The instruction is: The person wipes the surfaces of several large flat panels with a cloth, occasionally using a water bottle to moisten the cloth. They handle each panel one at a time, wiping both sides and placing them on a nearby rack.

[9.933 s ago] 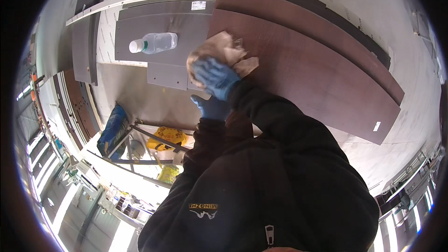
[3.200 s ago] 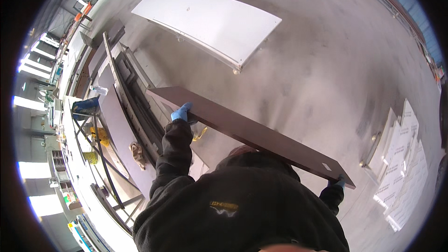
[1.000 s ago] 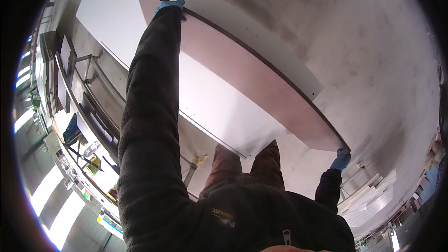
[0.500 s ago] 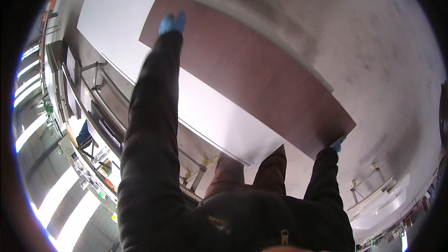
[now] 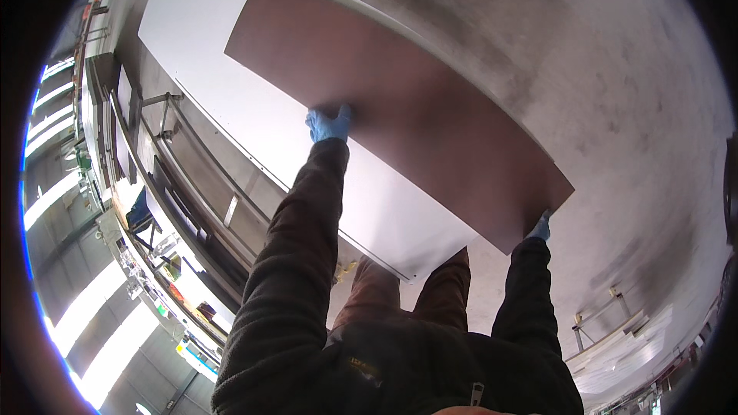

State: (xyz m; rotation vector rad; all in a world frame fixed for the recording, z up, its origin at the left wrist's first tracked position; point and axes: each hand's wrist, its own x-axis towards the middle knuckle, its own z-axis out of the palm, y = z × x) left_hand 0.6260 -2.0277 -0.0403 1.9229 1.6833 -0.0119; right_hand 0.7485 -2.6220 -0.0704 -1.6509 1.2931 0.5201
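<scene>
The brown panel [image 5: 400, 100], tilted 1 second ago, now lies flatter over the white board [image 5: 204, 23], which seemingly bears it. The left hand [image 5: 330, 124] has shifted to the panel's near edge, the right hand [image 5: 541, 227] touches its right end; grip I cannot tell.

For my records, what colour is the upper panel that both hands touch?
The upper panel is reddish-brown, best seen in the head view.

And it's the upper panel [image 5: 400, 100] over the lower board [image 5: 200, 31], right end jutting past it! Left hand [image 5: 328, 124] at the near edge, right hand [image 5: 542, 227] at that right end (legs [image 5: 444, 284] this side of the board), other panels [image 5: 129, 115] off left, sheets [image 5: 626, 346] away right.
</scene>
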